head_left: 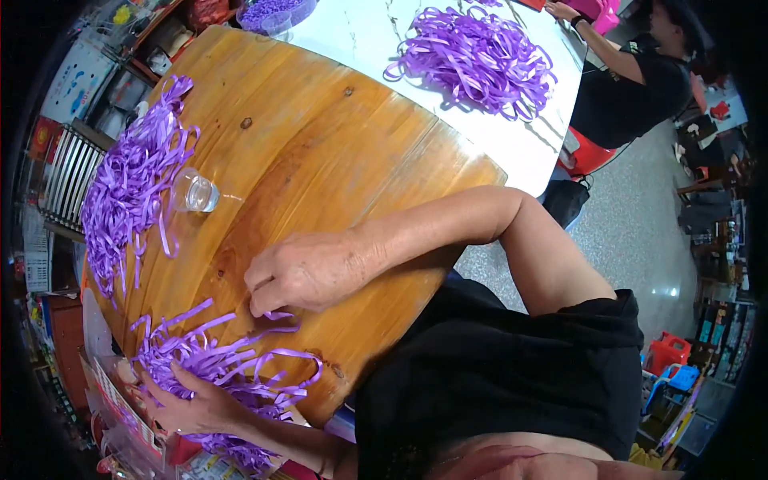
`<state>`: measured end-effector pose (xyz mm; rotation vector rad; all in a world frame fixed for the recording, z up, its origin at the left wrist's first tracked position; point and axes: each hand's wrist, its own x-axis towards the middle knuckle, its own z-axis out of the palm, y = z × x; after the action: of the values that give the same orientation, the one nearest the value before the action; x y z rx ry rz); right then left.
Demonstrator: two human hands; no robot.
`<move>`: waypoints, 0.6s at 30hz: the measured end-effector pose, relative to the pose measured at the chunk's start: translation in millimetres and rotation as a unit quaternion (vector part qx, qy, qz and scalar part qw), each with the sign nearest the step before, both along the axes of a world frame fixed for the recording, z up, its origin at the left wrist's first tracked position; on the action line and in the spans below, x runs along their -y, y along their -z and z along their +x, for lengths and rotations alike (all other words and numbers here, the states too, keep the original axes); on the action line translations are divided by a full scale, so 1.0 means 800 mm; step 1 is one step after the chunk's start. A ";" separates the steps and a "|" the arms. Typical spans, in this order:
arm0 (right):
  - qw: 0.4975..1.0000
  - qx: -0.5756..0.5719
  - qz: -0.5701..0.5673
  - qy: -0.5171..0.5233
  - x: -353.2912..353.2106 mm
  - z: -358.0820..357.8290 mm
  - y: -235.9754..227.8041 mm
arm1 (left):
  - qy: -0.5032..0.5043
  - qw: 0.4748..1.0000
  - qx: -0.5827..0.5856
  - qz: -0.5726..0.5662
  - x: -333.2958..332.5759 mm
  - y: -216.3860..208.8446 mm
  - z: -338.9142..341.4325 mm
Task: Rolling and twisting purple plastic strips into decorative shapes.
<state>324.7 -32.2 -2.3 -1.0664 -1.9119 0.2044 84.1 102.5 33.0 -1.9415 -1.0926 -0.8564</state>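
Observation:
Over the wooden tabletop, my right hand (302, 276) is closed, its fingertips pinched together on the end of a purple ribbon (280, 322). My left hand (192, 404) rests at a bunch of loose purple ribbons (212, 352) by the near left table edge. Its thumb and fingers are spread apart; part of the bunch spills past the edge below the wrist. Beyond it, a larger heap of purple ribbons (132, 188) lies along the left edge of the table. A small clear cup (196, 193) stands beside that heap.
A white marbled table (532, 148) adjoins the wooden tabletop (344, 136) and bears another purple ribbon pile (480, 60). A tub of purple pieces (274, 14) sits at the far edge. Another person (636, 88) sits at the far right. A wire rack (70, 176) stands at left.

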 end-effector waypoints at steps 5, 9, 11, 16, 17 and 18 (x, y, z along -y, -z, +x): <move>0.999 0.042 0.010 -0.010 -0.010 -0.006 0.004 | 0.054 0.986 0.063 -0.144 -0.009 -0.005 -0.010; 0.999 0.030 0.032 -0.013 -0.009 -0.004 0.002 | 0.105 0.974 0.086 -0.181 0.011 -0.004 0.007; 0.999 0.047 0.024 0.002 -0.007 -0.004 -0.001 | 0.189 0.972 0.060 -0.126 0.022 -0.007 0.027; 0.998 0.058 0.022 -0.025 -0.009 -0.009 -0.004 | 0.109 0.974 0.132 -0.149 0.026 -0.009 0.014; 0.997 0.062 0.026 -0.032 -0.008 -0.008 -0.010 | 0.134 0.973 0.126 -0.138 0.028 -0.009 0.010; 0.998 0.052 0.032 -0.028 -0.008 -0.006 -0.011 | 0.157 0.972 0.119 -0.128 0.030 -0.007 0.008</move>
<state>320.2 -25.4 6.8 -0.9986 -2.0285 0.1203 90.5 78.4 38.6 -2.3143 -1.0903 -1.1955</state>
